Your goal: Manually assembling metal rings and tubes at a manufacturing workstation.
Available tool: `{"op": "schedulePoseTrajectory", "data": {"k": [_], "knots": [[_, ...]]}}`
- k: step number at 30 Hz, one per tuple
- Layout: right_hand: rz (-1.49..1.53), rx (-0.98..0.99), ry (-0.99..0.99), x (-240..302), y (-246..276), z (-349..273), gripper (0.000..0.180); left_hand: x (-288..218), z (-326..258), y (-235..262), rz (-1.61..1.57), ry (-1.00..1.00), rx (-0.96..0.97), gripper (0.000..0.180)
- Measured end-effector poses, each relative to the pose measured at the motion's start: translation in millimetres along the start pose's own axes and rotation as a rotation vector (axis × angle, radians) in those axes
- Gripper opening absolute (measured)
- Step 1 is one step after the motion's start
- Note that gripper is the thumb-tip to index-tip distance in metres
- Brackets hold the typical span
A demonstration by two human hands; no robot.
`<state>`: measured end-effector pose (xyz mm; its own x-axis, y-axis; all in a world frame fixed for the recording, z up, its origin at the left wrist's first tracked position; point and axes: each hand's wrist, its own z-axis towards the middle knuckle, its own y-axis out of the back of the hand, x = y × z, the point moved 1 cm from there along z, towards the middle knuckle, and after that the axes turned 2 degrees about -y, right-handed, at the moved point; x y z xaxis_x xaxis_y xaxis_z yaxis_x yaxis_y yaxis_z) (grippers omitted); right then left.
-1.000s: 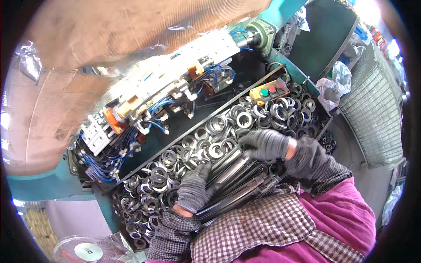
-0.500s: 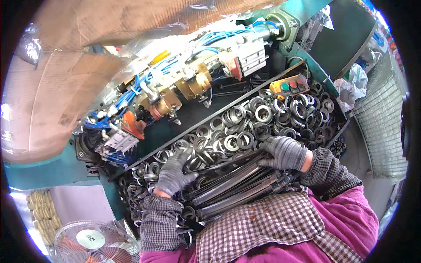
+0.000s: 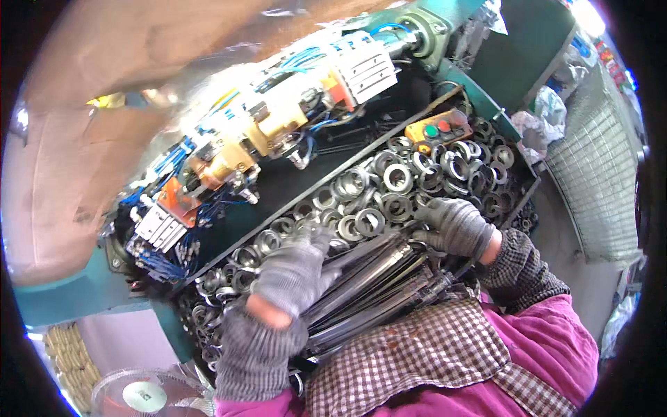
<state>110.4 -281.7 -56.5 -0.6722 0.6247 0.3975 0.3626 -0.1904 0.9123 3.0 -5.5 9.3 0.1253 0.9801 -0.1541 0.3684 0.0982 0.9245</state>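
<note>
A long tray is heaped with shiny metal rings. Along its near side lies a bundle of dark metal strips. My left hand, in a grey knit glove, rests on the rings at the bundle's left part, fingers curled over a few of them. My right hand, gloved the same way, lies spread on the rings just past the bundle's right end, fingertips touching them. Whether either hand grips a ring is hidden by the gloves.
Behind the tray stands a green machine with blue wires, valves and connector blocks. A yellow button box sits at the tray's far end. A wire mesh fence is at right, a fan at lower left.
My view has tilted, so the machine looks shifted. My left hand has come up and right along the rings; my right hand has stayed at the bundle's right end.
</note>
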Motion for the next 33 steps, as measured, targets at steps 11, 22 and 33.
{"op": "schedulePoseTrajectory", "data": {"k": [11, 22, 33], "knots": [[-0.116, 0.001, -0.048, 8, 2, 2, 0.041, -77, -76, 109, -0.005, -0.831, -0.536, 0.032], [-0.170, 0.023, -0.031, 13, -8, 6, 0.049, -120, -78, 88, 0.516, -0.613, -0.447, 0.033], [-0.208, 0.029, -0.024, 19, -8, 13, 0.051, -130, -81, 85, 0.930, -0.576, -0.475, 0.034]]}}
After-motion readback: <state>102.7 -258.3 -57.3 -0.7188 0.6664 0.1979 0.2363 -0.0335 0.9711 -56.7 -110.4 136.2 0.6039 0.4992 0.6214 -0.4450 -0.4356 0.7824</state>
